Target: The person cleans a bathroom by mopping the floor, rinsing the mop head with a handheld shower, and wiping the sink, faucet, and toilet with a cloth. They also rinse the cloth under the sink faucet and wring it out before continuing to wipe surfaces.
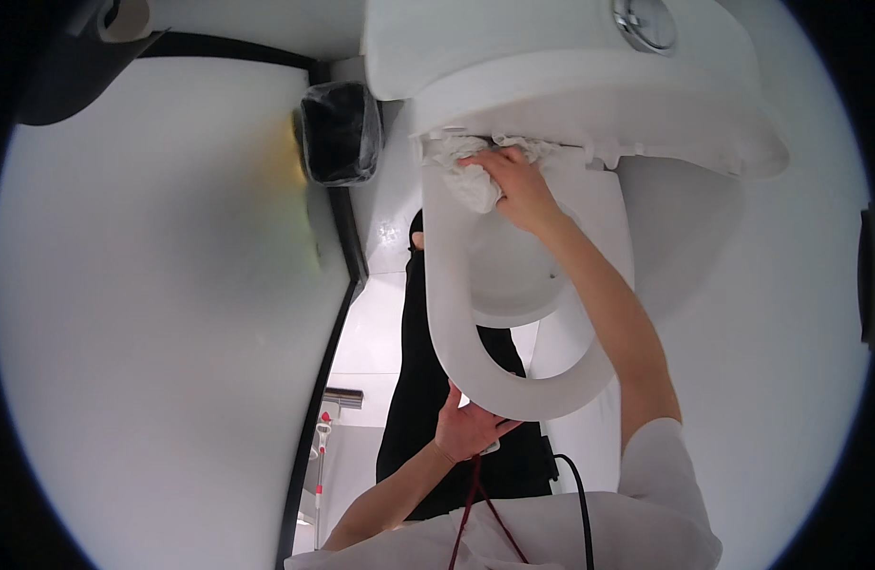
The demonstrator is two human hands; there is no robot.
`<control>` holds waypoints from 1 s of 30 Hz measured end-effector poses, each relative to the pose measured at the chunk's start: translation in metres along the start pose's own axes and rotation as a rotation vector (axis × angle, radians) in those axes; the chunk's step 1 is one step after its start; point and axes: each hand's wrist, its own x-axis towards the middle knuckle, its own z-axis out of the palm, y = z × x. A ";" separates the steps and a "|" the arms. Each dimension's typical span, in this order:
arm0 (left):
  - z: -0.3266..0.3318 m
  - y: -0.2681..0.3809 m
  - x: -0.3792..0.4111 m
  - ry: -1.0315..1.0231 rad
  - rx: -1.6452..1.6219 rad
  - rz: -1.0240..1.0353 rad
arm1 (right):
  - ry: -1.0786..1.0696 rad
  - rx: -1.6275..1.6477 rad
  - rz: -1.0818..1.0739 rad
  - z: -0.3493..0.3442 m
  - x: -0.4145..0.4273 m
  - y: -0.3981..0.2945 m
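Observation:
My right hand [519,182] presses a crumpled white cloth [473,178] against the hinge end of a white toilet seat [448,285]. Part of the cloth bunches up along the gap below the lid. At the opposite end, my left hand [469,429] supports the seat's front edge from beneath, its fingers partly hidden under the rim. The seat is tilted up off the toilet bowl [516,263], whose inside shows through the opening with a small dark spot in it. Behind the hinges the toilet lid [665,121] stands raised.
A lined black waste bin [341,135] stands left of the toilet. A frosted partition [159,285] with a black frame closes in the left side. A paper roll holder [81,64] hangs at upper left. A long-handled tool [319,456] stands beyond the partition.

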 end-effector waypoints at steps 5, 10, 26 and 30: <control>-0.003 0.002 0.000 -0.027 -0.033 -0.004 | -0.259 -0.187 0.138 0.017 0.043 -0.027; 0.001 0.001 -0.002 -0.003 -0.042 -0.007 | -0.525 -0.243 0.362 0.028 0.095 -0.039; 0.005 -0.013 -0.002 0.182 0.205 0.203 | -0.276 0.215 -0.012 -0.025 -0.256 -0.129; 0.012 -0.021 -0.006 0.066 0.311 0.196 | -0.040 0.104 0.531 -0.088 -0.332 -0.074</control>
